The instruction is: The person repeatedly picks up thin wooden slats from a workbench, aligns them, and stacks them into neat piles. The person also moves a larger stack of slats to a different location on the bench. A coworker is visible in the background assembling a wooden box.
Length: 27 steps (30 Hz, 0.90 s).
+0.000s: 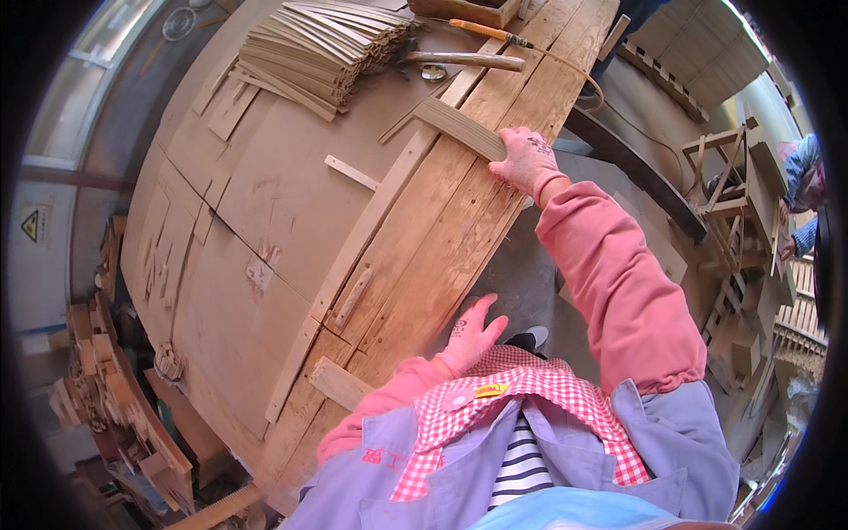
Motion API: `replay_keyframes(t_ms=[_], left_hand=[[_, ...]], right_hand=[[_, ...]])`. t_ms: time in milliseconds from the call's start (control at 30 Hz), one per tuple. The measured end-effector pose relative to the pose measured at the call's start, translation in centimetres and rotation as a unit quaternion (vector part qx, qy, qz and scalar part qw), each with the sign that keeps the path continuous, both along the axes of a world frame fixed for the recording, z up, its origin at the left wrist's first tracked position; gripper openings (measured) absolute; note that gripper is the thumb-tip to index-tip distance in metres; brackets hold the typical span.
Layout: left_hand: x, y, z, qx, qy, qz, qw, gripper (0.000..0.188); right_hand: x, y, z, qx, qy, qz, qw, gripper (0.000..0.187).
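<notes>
My right hand (530,162), in a pink glove, is closed round the near end of a short bundle of thin wooden slats (461,129). The bundle lies across the plank bench (442,212), its far end against a raised wooden strip (371,238). Close to my body, my left hand (473,337), also gloved in pink, hangs beside the bench edge. Its fingers are apart and nothing is in them. A large fanned pile of slats (322,53) sits at the far side of the bench. Next to it lies a hammer (468,60) with a wooden handle.
An orange-handled tool (481,32) and a small round object (433,72) lie near the hammer. A loose wood piece (340,382) rests on the near bench. Wood scraps (159,442) are heaped at left. At right are a wooden frame (729,177) and another person's sleeve (802,159).
</notes>
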State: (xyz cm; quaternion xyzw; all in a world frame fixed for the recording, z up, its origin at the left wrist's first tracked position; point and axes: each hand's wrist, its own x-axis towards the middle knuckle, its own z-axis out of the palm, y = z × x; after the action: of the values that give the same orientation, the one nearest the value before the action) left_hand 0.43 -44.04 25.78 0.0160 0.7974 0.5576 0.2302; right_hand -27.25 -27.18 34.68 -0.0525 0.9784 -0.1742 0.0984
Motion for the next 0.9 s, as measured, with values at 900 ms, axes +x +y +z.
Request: replay_keyframes(t_ms=[900], left_hand=[[-3.7, 34.8, -0.3, 0.239, -0.296, -0.203, 0.902, 0.053]], right_hand=[[39.5, 30.9, -7.1, -0.476, 0.023, -0.446, 0.757, 0.072]])
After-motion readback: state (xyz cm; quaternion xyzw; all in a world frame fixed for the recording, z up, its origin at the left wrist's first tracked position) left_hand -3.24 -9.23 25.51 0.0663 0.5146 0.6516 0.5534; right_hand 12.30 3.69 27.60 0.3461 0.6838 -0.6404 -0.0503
